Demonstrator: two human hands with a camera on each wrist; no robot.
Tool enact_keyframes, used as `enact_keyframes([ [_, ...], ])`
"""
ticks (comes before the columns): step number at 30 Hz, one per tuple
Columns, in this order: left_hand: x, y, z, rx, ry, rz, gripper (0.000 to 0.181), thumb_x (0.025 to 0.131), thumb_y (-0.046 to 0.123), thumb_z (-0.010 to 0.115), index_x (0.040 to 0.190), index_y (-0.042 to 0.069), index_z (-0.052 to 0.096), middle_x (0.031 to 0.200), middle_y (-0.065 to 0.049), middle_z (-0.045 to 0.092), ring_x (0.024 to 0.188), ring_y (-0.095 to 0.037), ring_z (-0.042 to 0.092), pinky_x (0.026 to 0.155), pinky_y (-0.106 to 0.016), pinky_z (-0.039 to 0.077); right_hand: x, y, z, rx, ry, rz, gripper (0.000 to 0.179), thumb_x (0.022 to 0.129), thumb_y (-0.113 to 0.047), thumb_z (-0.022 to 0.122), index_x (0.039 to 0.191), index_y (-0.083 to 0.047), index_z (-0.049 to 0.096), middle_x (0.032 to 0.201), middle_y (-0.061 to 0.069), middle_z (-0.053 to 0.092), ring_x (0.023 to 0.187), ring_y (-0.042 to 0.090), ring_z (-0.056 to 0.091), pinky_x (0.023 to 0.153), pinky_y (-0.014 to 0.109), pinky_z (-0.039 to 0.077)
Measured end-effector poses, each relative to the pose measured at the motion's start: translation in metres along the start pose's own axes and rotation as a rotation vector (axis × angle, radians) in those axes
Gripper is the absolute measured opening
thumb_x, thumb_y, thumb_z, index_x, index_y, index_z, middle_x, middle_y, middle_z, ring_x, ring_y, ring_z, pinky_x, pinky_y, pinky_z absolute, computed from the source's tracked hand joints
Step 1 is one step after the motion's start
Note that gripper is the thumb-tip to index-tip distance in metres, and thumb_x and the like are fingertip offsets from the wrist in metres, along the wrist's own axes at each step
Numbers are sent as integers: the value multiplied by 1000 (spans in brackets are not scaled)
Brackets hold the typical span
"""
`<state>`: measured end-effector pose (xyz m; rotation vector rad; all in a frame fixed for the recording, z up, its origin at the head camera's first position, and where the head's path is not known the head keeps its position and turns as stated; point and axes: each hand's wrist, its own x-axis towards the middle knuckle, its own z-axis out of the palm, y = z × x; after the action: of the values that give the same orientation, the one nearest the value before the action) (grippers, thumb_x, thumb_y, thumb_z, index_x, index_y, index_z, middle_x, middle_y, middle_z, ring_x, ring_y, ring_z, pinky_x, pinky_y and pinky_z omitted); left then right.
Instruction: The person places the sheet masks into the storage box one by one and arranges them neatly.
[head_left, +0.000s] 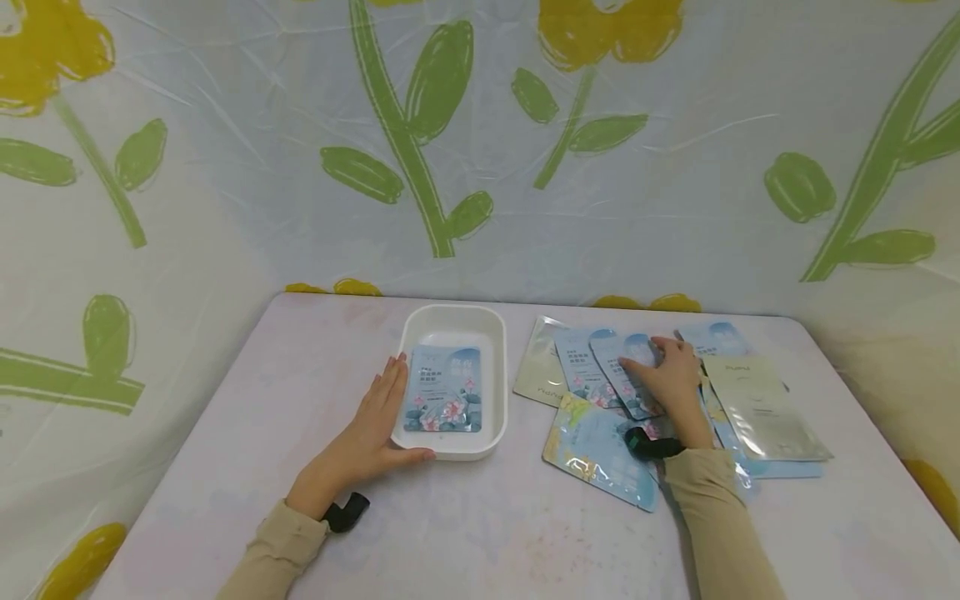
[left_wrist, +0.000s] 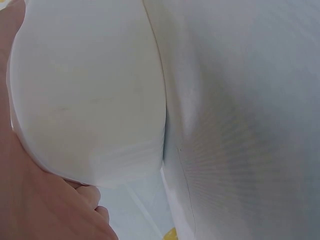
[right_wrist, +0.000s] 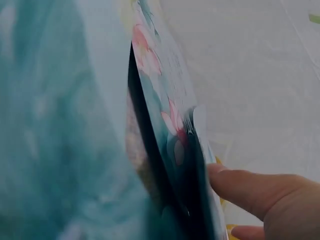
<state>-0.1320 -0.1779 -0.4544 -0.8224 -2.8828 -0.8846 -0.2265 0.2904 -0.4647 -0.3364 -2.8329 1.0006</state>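
Observation:
In the head view, my left hand (head_left: 367, 433) lies along the left side of a white plastic tray (head_left: 491, 433), fingers straight and thumb at its near edge. Inside the tray lies one blue sheet mask packet (head_left: 442, 392) with pink flowers. Over on the right, my right hand (head_left: 675, 379) pinches a similar blue mask packet (head_left: 618, 367) between thumb and fingers. The right wrist view has the thumb (right_wrist: 250, 190) pressed at that packet's edge. From the left wrist, the tray's outer wall (left_wrist: 90, 100) fills much of the view, with the hand against it.
Around the right hand lie more packets: a blue floral one (head_left: 581, 358), a silvery green one (head_left: 536, 367), a blue and yellow one (head_left: 596, 454), and a pale green one (head_left: 765, 417) on the right. A flower-printed curtain (head_left: 600, 225) hangs behind the table (head_left: 487, 533).

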Motion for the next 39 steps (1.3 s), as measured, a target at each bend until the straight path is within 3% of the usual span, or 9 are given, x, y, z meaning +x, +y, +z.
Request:
enact_keyframes([
  [15,1,4,-1,-7,-21,-40,130,77,73,68,158,5,-7,166,-4,-11,151,-22,-12,122,-45,-1,-2,-1,2,-55,26,99,81,83,-47,76,137,4,44,139,39,29,130,57,23,101,74,15],
  [21,1,4,-1,-5,-18,-33,130,77,71,70,158,3,-7,166,-6,-10,151,-23,-12,122,-45,-1,-1,0,3,-78,37,121,84,82,-45,77,138,7,42,134,38,35,126,55,30,102,70,21],
  [26,1,4,-2,-11,-20,-31,129,77,69,70,158,4,-7,166,-6,-10,151,-23,-11,122,-44,-2,-1,0,2,-29,34,164,87,81,-42,79,139,8,39,134,37,35,121,52,33,101,66,27],
  [34,1,4,-1,2,-16,-23,129,78,69,70,158,4,-7,166,-6,-9,151,-24,-11,122,-44,-1,-6,0,0,28,14,189,86,81,-42,80,137,6,36,130,31,35,110,45,37,86,55,37],
  [39,1,4,-1,-2,-14,-23,128,78,69,70,158,4,-7,167,-6,-9,151,-23,-12,122,-44,-1,-5,-1,-2,73,21,175,85,82,-37,81,139,5,34,133,32,40,111,44,40,91,56,38],
])
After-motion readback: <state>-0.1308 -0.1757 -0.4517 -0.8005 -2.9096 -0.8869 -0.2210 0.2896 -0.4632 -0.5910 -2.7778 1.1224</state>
